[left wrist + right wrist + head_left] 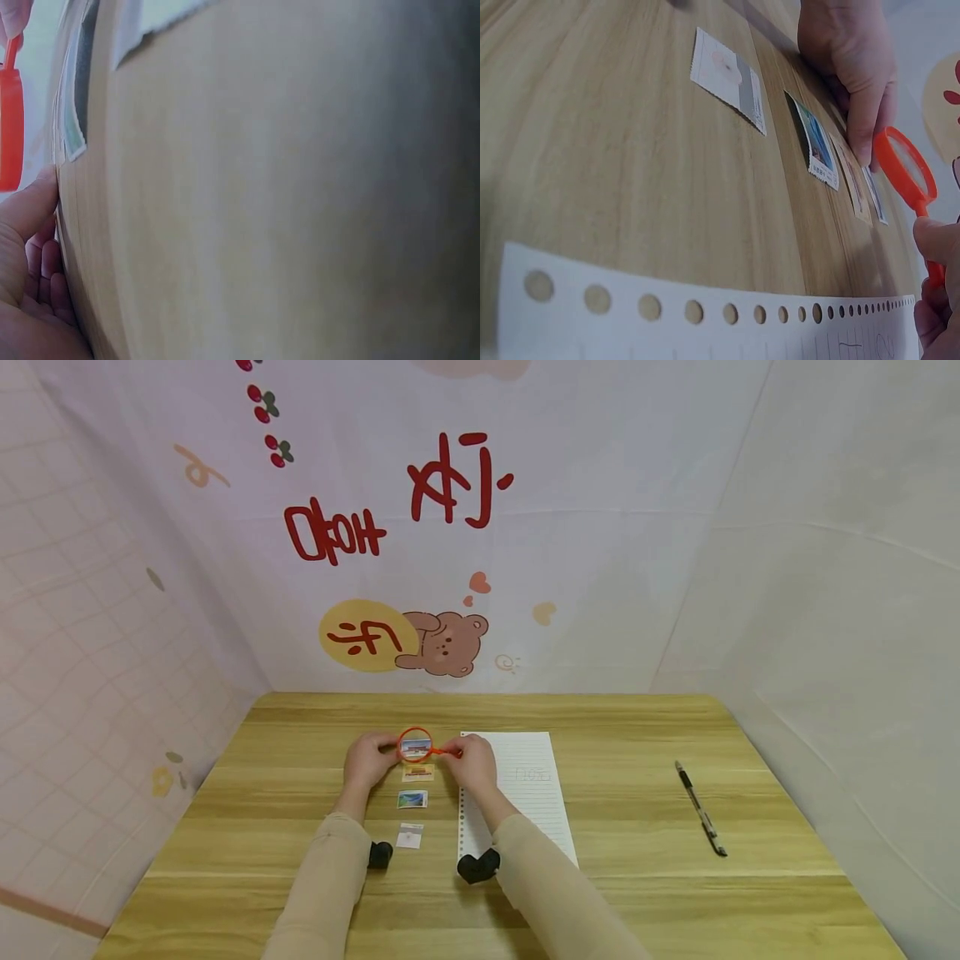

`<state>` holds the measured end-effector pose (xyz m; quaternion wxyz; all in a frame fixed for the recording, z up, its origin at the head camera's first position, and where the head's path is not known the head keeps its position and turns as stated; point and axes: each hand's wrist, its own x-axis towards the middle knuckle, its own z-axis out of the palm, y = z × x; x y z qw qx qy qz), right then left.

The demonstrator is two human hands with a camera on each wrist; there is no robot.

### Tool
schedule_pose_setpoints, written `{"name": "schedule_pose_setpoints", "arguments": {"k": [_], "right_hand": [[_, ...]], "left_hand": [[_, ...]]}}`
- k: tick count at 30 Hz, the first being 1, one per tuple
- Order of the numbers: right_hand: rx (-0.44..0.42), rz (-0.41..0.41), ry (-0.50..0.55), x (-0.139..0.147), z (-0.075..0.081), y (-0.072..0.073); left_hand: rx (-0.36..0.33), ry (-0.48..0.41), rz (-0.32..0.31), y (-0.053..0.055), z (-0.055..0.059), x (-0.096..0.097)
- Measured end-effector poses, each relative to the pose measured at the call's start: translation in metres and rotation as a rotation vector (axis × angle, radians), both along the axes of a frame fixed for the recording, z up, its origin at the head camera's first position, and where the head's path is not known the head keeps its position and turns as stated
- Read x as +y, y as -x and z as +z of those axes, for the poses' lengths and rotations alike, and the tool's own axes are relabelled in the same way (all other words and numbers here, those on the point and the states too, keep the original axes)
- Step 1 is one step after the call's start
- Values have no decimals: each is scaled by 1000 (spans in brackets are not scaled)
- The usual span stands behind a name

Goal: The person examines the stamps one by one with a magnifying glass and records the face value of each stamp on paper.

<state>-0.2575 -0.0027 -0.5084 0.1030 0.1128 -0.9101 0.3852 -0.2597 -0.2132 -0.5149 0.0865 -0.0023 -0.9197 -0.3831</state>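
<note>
My right hand [474, 766] pinches the handle of an orange-rimmed magnifying glass [922, 206]. Its lens stands over the farthest of several postage stamps in a column on the wooden table. The left hand [369, 764] has its thumb and fingertips at the left edge of this far stamp [876, 199]; whether they pinch it or only touch it does not show. Nearer to me lie a yellow-and-red stamp [418, 773], a blue-green stamp [412, 799] and a pale stamp with a grey band [409, 836].
Ruled loose-leaf paper [517, 827] with punched holes and faint writing lies under my right forearm. A black pen [699, 806] lies farther right, its tip pointing away. White printed cloth [600, 593] surrounds the wooden table [630, 902] at the back and sides.
</note>
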Motion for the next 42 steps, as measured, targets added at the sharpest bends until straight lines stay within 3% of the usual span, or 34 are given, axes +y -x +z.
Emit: {"name": "schedule_pose_setpoints", "arguments": {"k": [15, 42], "right_hand": [[-76, -40, -36, -8, 1, 1], [-105, -54, -14, -10, 0, 4]], "left_hand": [[-3, 29, -4, -2, 3, 3], [7, 27, -4, -4, 5, 2]]}}
